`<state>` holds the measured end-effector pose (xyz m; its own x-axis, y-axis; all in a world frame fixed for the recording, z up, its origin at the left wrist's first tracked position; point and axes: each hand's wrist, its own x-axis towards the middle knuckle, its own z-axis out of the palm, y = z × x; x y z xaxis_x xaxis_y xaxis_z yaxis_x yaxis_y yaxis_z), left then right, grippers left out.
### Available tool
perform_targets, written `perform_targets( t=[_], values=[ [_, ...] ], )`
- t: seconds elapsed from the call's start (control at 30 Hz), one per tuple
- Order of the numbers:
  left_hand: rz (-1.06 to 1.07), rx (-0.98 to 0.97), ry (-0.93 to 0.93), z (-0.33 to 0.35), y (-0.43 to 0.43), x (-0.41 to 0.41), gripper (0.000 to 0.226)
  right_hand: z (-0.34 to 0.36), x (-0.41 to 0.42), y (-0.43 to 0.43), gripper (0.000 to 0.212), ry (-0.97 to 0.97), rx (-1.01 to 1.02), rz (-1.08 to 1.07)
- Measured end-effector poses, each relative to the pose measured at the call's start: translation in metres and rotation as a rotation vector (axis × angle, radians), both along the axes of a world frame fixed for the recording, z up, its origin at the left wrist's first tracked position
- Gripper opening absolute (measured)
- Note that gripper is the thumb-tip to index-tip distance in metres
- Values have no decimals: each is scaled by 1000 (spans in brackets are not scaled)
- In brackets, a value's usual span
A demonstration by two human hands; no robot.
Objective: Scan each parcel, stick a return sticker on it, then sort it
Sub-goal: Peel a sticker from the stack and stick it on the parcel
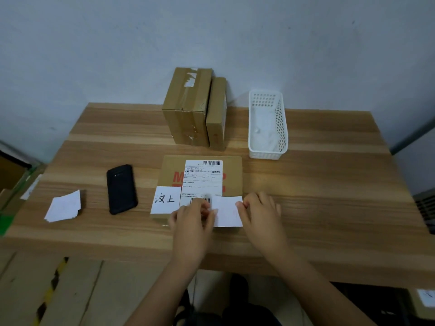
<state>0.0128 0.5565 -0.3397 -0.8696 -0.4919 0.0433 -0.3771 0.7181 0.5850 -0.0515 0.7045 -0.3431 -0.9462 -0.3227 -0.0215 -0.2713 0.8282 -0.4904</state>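
Left hand (pixel 190 217), right hand (pixel 261 212): each grip pinches white sticker (pixel 227 214) over parcel (pixel 235 170); handwritten label (pixel 165 200) reads 汶上.

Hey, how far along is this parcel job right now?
Done: the flat parcel already carries a handwritten sticker. In hand: the left hand and right hand pinch a white slip at its near edge, seemingly peeling or placing it. Left: sorting this parcel, then the two upright boxes at the back, which show no such sticker. Whether the phone has scanned anything cannot be told.
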Motion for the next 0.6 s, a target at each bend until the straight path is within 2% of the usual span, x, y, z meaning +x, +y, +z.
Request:
perform_targets(
  t=[0.23, 0.33, 0.4, 0.47, 0.6],
  values=[
    [-66, -106, -3, -10, -5, -1, 15, -3, -4, 5, 35, 1, 214, -34],
    [-146, -214, 71, -18, -10, -1, 18, -1, -7, 11, 40, -27, 134, -84],
    [-296, -274, 153, -22, -14, -3, 30, -2, -5, 14, 33, 45, -5, -1],
    [-474, -307, 159, -25, -17, -7, 43, -7, -3, 15, 35, 131, -58, 135],
    [-654, -457, 44, -39, -21, -9, 55, -27, 6, 13, 55, 193, 92, 269]
  ],
)
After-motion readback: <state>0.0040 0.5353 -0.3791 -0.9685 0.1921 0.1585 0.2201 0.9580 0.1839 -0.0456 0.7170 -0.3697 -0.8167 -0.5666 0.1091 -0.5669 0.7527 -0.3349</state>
